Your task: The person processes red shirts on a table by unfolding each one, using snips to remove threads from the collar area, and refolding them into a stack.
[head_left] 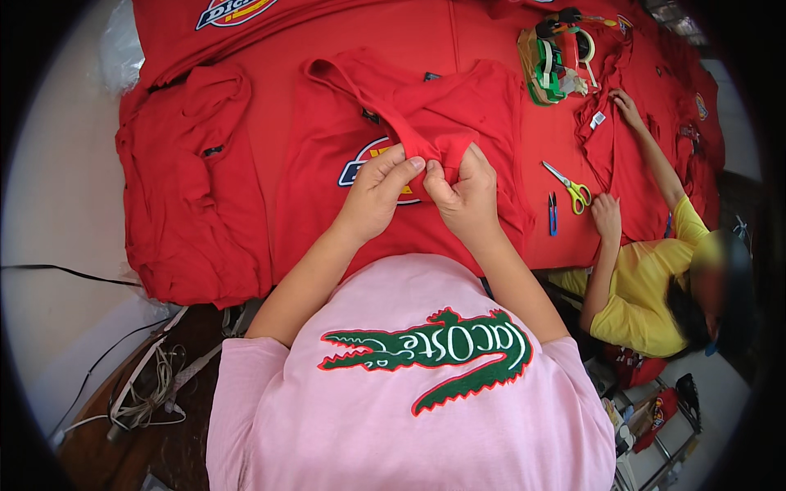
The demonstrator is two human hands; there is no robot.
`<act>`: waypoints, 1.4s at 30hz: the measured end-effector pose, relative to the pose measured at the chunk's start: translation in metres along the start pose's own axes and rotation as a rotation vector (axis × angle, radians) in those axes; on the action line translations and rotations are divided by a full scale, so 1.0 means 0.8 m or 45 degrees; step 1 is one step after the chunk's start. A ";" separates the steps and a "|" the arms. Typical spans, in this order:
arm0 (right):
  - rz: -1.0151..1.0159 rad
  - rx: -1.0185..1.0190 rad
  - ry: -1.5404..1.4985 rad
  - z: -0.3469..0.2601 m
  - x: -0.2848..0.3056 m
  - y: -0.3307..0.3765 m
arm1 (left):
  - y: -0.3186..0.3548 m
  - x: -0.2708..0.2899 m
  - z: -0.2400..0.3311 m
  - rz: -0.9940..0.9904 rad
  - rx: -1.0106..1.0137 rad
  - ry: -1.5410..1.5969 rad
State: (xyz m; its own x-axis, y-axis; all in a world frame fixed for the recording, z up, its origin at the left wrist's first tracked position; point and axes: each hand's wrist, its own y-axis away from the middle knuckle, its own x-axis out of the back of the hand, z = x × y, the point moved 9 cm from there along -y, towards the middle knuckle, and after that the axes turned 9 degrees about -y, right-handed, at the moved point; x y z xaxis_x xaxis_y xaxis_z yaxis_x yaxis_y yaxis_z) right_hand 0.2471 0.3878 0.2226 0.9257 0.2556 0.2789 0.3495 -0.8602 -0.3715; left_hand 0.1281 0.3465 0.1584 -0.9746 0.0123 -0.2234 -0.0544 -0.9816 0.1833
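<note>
A red sleeveless shirt (327, 114) with a printed chest logo lies spread in front of me on the red-covered table. My left hand (377, 192) pinches a raised edge of it, thumb pressed on the cloth. Close beside it, my right hand (467, 192) grips the same bunched edge, with its thumb near the left thumb. The held part is lifted over the logo and partly covers it. The fingertips under the cloth are hidden.
On the left lies a pile of red garments (196, 188). Yellow-handled scissors (573, 190) and blue thread snips (553, 214) lie to the right. Beyond them stands a tape dispenser (557, 61). A co-worker in a yellow shirt (647, 278) handles red cloth. Tangled cables (151, 380) hang lower left.
</note>
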 end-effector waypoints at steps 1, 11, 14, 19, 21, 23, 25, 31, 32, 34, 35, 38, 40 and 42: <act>0.000 -0.058 -0.031 0.004 -0.002 -0.001 | 0.001 0.000 0.001 0.019 0.002 -0.010; -0.106 -0.655 -0.795 0.050 -0.010 -0.004 | -0.011 0.021 0.004 -0.009 -0.081 -0.025; -0.045 -0.522 -0.602 0.045 -0.004 -0.007 | -0.015 0.022 0.002 -0.027 -0.121 -0.183; 0.000 -0.163 -0.088 0.028 0.002 -0.014 | -0.015 0.022 0.000 -0.063 -0.156 -0.549; 0.004 -0.237 -0.176 0.042 -0.003 -0.009 | -0.014 0.019 0.009 0.022 -0.249 -0.443; 0.034 -0.363 -0.339 0.055 -0.006 -0.006 | -0.014 0.019 0.008 0.069 -0.225 -0.310; 0.087 -0.544 -0.582 0.067 -0.012 -0.003 | -0.015 0.021 -0.008 0.081 -0.081 -0.151; 0.100 -0.868 -1.074 0.094 -0.016 0.000 | -0.023 0.009 -0.020 0.134 0.074 0.269; 0.136 -0.936 -1.057 0.104 -0.008 0.005 | -0.026 0.007 -0.025 0.082 0.086 0.231; 0.203 -1.069 -1.025 0.134 0.013 0.023 | -0.033 0.012 -0.034 0.009 0.120 0.148; 0.241 -0.972 -0.828 0.143 0.041 0.026 | -0.034 0.012 -0.033 -0.020 0.142 0.107; 0.280 -0.756 0.112 0.181 0.152 0.063 | -0.034 0.013 -0.020 -0.063 0.168 0.026; 0.210 -0.652 0.919 0.207 0.233 0.113 | -0.040 0.012 -0.028 -0.150 0.067 0.049; 0.179 -0.718 1.237 0.220 0.273 0.154 | -0.041 0.003 -0.009 -0.121 0.023 0.106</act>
State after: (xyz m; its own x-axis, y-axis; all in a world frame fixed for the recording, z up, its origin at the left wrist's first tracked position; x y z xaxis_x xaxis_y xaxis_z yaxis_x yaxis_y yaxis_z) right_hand 0.5174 0.4155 0.0819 0.3605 -0.0987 0.9275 -0.0919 -0.9933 -0.0700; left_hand 0.1296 0.3772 0.1448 -0.9435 0.0882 -0.3195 -0.1502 -0.9731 0.1749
